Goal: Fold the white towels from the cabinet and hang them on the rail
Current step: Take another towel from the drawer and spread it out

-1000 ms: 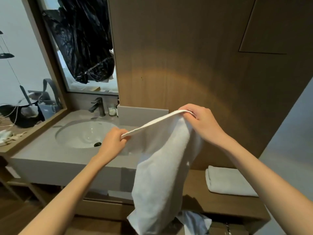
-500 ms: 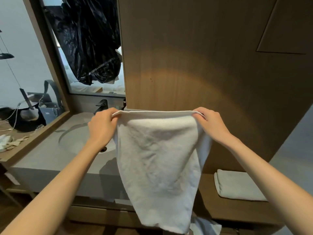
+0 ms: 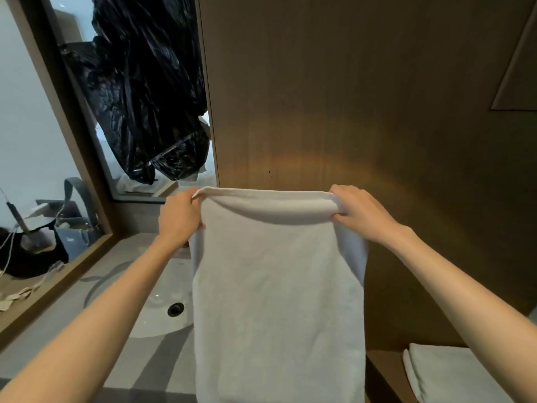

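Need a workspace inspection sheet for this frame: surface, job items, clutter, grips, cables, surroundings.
surface: grey vanity counter with sink; wooden shelf at right
job's things: white towel held up, top edge folded over; folded towel on the shelf; rail not seen
clutter: black plastic bag upper left; dark items on left ledge
grips: left hand and right hand each pinch a top corner of the white towel
cables: thin white cords far left
surroundings: wooden wall panel behind
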Demonstrator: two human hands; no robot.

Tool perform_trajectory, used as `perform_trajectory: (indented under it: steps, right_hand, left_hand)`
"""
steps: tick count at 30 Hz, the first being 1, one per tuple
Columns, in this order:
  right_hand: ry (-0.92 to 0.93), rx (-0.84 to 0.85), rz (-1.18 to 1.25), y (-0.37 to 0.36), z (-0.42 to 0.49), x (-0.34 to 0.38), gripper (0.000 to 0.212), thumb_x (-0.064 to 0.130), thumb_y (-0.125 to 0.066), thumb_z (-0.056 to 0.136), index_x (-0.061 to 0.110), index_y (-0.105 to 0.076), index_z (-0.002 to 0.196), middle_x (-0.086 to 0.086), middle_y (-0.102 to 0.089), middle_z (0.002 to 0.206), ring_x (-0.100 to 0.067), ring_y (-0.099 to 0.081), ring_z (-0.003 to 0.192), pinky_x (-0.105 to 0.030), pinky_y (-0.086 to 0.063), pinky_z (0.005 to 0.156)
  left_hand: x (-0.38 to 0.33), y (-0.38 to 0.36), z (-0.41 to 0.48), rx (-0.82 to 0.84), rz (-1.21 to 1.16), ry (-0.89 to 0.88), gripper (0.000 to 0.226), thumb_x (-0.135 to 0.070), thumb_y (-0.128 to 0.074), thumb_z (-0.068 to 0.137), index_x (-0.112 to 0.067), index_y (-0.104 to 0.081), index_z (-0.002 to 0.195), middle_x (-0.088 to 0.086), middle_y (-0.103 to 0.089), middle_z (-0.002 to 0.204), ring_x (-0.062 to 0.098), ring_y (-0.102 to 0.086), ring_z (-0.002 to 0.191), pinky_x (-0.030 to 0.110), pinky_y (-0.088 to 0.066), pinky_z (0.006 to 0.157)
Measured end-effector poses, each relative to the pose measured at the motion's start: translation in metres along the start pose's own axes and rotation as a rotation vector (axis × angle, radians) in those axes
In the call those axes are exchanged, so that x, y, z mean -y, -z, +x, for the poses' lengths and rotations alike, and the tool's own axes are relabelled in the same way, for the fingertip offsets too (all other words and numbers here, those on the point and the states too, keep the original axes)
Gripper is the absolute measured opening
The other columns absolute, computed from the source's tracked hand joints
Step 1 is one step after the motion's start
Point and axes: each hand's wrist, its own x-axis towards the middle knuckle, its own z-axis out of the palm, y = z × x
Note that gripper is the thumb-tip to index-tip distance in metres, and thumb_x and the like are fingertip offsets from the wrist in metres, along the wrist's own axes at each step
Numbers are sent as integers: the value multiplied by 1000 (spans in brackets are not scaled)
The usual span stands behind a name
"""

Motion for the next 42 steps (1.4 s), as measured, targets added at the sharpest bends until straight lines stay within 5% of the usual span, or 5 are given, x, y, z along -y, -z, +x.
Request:
perform_trajectory:
  steps: [4,8,17,32,42]
  right_hand:
    - [11,-151,-105,12,68,-12,19,15,-62,91,13,-55,108,-4,-56,112,-21,-53,102,-34,-43,89]
    - [-4,-285,-128,29,123,-16,19,12,-61,92,10,-57,111,-8,-57,116,-24,-52,107,-34,-39,94]
    - [-162,-392,-212,39,176,-24,31,1,-55,92,6,-55,122,-16,-51,132,-35,-43,126,-47,-30,108]
    - [-363,-23,136,-84,-4,30,18,2,-60,89,19,-59,82,4,-51,91,-11,-50,80,-19,-39,63]
    - [-514,384,119,-177,-164,68,36,1,-48,91,35,-51,82,7,-48,99,-12,-53,85,-30,-50,73]
  left_hand:
    - [-21,5,63,-29,-195,24,19,-14,-47,95,-5,-63,89,16,-65,80,-2,-55,53,30,-44,58]
    - [-34,7,118,-110,-296,-42,25,-3,-46,91,-8,-67,106,17,-68,94,28,-64,81,45,-53,74]
    - [-37,-14,181,-165,-484,-161,30,-9,-39,100,-8,-62,120,13,-62,116,25,-56,104,32,-45,84]
    - [74,-58,6,242,-528,-103,29,-3,-49,95,-25,-67,99,-10,-61,91,11,-58,86,14,-46,66]
    - [148,-95,-134,751,-290,-265,45,-5,-56,90,-50,-56,87,-11,-63,104,7,-59,101,17,-44,87]
